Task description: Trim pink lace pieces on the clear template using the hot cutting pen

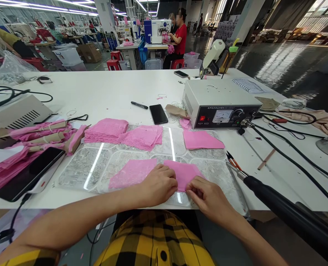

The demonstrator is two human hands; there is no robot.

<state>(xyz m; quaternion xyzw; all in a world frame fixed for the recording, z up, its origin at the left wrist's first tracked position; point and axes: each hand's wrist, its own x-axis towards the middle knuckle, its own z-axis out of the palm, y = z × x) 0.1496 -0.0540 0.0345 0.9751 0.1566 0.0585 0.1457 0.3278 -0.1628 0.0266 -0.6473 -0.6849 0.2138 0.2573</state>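
Observation:
A smooth pink fabric piece (184,173) lies on the clear plastic mat (83,162) at the table's front. My left hand (160,184) rests with curled fingers on its left edge. At its lower right edge, my right hand (206,194) pinches the cloth between thumb and fingers. Left of this piece, partly under my left wrist, lies a lacy pink piece (132,171). Behind it are a stack of lacy pink pieces (107,129) and a second, fanned stack (143,136). More smooth pink pieces (202,140) sit to the right.
A black-handled tool (285,210) reaches in from the right beside tweezers (232,160). A control box (221,105) with cables stands at the back right. Phones (158,113), a pen (139,105) and pink bundles (42,133) lie about. A person in red (180,37) sits beyond.

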